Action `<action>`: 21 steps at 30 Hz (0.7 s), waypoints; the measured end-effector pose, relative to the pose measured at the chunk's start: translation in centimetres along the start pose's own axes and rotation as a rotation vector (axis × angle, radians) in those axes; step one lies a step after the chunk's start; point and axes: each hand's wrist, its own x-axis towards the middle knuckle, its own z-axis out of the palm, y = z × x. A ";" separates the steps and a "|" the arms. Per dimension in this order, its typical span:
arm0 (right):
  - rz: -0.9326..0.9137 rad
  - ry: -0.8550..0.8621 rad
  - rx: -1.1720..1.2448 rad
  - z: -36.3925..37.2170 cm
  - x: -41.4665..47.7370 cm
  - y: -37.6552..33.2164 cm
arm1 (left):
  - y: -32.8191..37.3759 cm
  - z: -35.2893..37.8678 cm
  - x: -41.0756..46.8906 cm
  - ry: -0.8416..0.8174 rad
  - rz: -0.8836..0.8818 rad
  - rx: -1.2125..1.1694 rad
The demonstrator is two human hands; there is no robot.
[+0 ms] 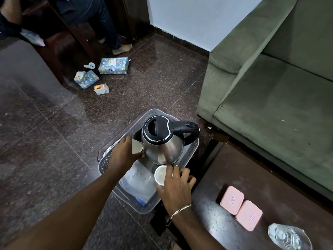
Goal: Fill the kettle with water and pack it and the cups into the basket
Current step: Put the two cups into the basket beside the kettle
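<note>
A steel kettle (pixel 163 141) with a black lid and handle stands inside the grey perforated plastic basket (pixel 106 166) on the floor. My left hand (pixel 124 150) reaches into the basket beside the kettle's spout, its fingers hidden behind the spout. My right hand (pixel 177 184) grips a small white cup (pixel 160 175) at the near side of the kettle, just above the basket's bottom. A clear plastic bag (pixel 138 183) lies in the basket's near half.
A dark wooden table (pixel 212 204) at the right holds two pink lidded boxes (pixel 240 207) and a glass jug (pixel 288 238). A green sofa (pixel 270 87) stands behind it. Wrapped boxes (pixel 113 65) lie on the floor far left, near a seated person's foot (pixel 122 48).
</note>
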 end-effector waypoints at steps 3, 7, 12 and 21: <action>0.020 -0.018 -0.015 -0.3 -0.2 -0.1 | 0.0 -0.2 -0.2 0.012 -0.014 -0.016; 0.054 -0.055 -0.018 -0.8 -0.3 -0.7 | 0.1 -0.4 -0.3 -0.007 -0.028 0.000; 0.068 -0.082 -0.038 -1.6 0.0 -1.4 | 0.1 -0.4 -1.1 0.021 -0.008 -0.035; 0.038 -0.139 -0.021 -2.1 0.1 -1.4 | 0.4 -1.7 -3.7 0.024 -0.009 -0.032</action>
